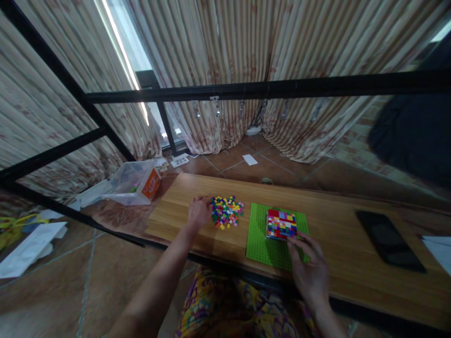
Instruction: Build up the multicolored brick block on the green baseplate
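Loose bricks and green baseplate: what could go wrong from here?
The left hand, at the edge of the loose bricks, could scatter them across the table. The right hand, at a corner of the brick block, might nudge it askew. The green baseplate lies near the table's front edge and could slip over if pushed.

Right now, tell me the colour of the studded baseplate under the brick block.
The studded baseplate is bright green; the head view shows it.

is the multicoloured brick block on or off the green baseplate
On: the brick block rests on the green baseplate, green showing around it; whether pressed down, cannot tell.
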Demonstrator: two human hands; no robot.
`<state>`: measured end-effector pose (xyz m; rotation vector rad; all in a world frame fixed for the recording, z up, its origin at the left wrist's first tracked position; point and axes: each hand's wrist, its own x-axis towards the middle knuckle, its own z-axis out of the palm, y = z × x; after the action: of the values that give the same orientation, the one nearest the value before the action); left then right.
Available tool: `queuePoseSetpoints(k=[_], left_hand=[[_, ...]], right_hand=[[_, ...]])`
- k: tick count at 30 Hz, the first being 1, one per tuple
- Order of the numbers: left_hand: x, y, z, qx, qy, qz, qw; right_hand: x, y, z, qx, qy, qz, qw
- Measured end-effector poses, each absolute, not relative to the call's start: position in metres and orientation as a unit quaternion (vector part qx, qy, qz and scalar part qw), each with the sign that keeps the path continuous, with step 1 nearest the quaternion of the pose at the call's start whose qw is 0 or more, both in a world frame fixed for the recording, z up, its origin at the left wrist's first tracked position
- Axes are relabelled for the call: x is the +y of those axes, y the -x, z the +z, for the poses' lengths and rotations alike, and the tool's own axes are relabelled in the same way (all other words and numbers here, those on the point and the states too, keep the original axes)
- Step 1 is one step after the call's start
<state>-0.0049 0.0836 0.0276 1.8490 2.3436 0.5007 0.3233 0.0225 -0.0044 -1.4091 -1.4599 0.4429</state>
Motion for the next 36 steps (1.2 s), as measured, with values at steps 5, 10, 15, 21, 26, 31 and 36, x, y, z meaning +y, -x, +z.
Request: queuePoseSetpoints(k=[5,10,15,21,26,31,36], left_hand=[[0.087,0.004,0.023,0.769,-0.610,0.169,0.086],[0.084,0.001,0.025,0.772,-0.591,0.206,0.108],[0.082,0.000,0.028,0.762,-0.568,0.277,0.138],[0.076,-0.006,0.030,0.722,-0.516,0.413,0.205],[0.052,-0.047,0.042,0.620,-0.419,0.555,0.364],[0.022,-0.096,0.059,0.489,-0.241,0.629,0.554],[0.008,-0.124,0.068,0.471,-0.243,0.626,0.573]], right_hand=[[0.022,-0.326,-0.005,-0.613,0.592,0.169,0.496],[0.021,-0.327,-0.005,-0.614,0.595,0.170,0.490],[0.020,-0.325,-0.001,-0.612,0.589,0.171,0.499],[0.016,-0.321,0.010,-0.605,0.586,0.180,0.508],[0.010,-0.301,0.023,-0.597,0.551,0.258,0.523],[0.003,-0.272,0.043,-0.585,0.520,0.360,0.508],[0.003,-0.256,0.053,-0.537,0.511,0.435,0.511]])
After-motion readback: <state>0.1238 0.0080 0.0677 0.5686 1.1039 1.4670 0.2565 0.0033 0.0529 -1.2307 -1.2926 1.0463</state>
